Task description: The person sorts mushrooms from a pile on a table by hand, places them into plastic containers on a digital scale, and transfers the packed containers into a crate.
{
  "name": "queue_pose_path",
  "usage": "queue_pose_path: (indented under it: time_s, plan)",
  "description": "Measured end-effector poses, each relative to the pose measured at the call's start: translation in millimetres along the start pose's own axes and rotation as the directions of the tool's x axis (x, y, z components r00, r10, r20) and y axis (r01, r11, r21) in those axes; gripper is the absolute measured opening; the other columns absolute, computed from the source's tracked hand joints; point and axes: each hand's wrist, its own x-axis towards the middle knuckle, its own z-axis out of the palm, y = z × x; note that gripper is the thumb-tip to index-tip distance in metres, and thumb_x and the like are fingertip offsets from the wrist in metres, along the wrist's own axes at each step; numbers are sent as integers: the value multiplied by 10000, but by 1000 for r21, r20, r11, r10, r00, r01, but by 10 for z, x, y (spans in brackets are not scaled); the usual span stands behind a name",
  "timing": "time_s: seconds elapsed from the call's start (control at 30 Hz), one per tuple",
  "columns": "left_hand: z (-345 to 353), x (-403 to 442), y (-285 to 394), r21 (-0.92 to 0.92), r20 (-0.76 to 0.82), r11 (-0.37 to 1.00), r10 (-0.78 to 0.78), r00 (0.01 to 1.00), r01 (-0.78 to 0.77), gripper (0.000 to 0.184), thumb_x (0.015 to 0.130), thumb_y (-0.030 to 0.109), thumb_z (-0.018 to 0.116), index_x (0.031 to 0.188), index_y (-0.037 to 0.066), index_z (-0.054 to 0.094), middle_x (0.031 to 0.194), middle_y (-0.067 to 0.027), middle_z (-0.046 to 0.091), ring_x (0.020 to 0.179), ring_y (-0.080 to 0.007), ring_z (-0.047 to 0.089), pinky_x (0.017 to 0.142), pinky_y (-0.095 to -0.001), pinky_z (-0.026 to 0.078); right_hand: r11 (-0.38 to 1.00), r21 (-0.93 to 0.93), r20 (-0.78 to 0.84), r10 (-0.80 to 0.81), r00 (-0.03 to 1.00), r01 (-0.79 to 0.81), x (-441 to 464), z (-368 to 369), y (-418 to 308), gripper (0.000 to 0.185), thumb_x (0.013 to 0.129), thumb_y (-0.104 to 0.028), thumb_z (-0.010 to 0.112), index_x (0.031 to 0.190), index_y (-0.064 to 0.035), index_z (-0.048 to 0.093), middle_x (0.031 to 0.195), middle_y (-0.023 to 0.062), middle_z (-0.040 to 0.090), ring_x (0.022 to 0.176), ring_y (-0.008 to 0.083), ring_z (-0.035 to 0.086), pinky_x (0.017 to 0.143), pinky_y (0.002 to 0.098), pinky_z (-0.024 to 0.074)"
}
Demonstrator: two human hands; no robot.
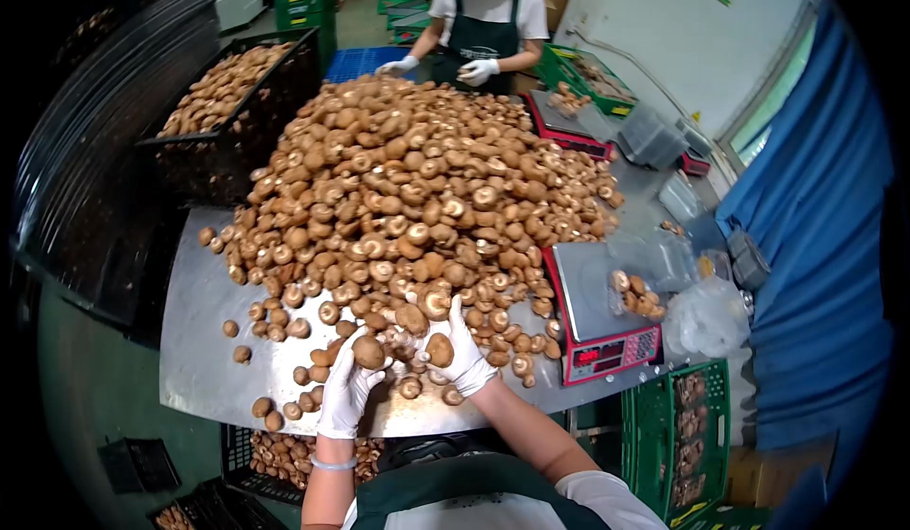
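Observation:
A large heap of brown mushrooms (408,179) covers most of the metal table (199,340). At the heap's near edge, my left hand (345,392), in a white glove, is closed around a round-capped mushroom (369,352). My right hand (464,355), also gloved, has its fingers curled around a mushroom (440,350). Another mushroom (435,303), showing its pale underside, lies against the right fingertips; whether it is gripped too I cannot tell. Loose mushrooms lie on the metal below and between both hands.
A red digital scale (607,317) holds a clear tray of mushrooms (637,295) at right. A second scale (569,122) stands farther back. A black crate (237,103) of mushrooms is at left. Across the table stands a co-worker (488,27) in white gloves. Green crates (678,435) stand at lower right.

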Motion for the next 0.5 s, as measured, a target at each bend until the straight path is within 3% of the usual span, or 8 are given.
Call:
queue_pose_path:
  time_s: [0.1,0.17,0.23,0.27,0.37,0.4,0.5]
  plan:
    - [327,164,-234,-11,46,1000,-25,999,26,468,986,263,481,1399,61,397,1286,-93,550,1081,-213,604,807,-293,545,997,-4,-2,-79,997,79,-351,-168,-230,814,890,-731,266,1407,-109,361,1328,136,526,963,204,635,602,251,514]
    - [553,268,-391,92,83,994,-63,995,55,495,954,228,539,1398,58,398,1292,-97,547,1084,-221,607,822,-297,543,970,-175,-37,-178,983,169,-676,-286,-441,783,903,-716,271,1364,-101,422,1239,93,583,935,165,624,656,257,512]
    - [905,357,-571,136,118,987,-97,988,81,529,925,209,586,1405,87,399,1300,-99,544,1068,-227,622,826,-289,534,903,-364,-209,-319,925,229,-1090,-78,-726,772,908,-711,267,1330,-94,463,1149,86,625,924,167,630,694,274,525]
    - [1033,427,-720,151,154,985,-111,982,88,527,931,216,584,1407,91,398,1293,-94,543,1059,-219,620,820,-285,532,934,-270,-262,-304,916,233,-1291,-261,-907,759,912,-708,259,1303,-92,471,1155,130,609,969,190,628,759,295,537]
    - [1715,596,-1191,280,190,959,-107,976,51,517,950,237,572,1413,93,393,1259,-72,539,1028,-185,604,803,-284,531,861,-27,-381,-478,791,507,-1938,-179,-1673,762,890,-722,308,1287,-84,435,1277,232,506,924,233,610,591,272,520]
    - [1892,652,-1336,311,178,950,-95,979,36,581,921,268,622,1415,78,382,1201,-79,557,978,-166,614,782,-270,524,875,57,-216,-459,862,480,-2149,-443,-1904,757,887,-717,328,1294,-88,435,1303,240,495,917,240,610,504,238,480]
    - [2308,876,-1718,482,259,865,13,966,-141,497,953,220,565,1397,63,404,1178,-77,567,938,-128,603,759,-228,505,840,4,-158,-536,829,543,-2511,-570,-2355,739,899,-699,324,1329,-106,422,1338,235,481,976,253,635,530,220,501]
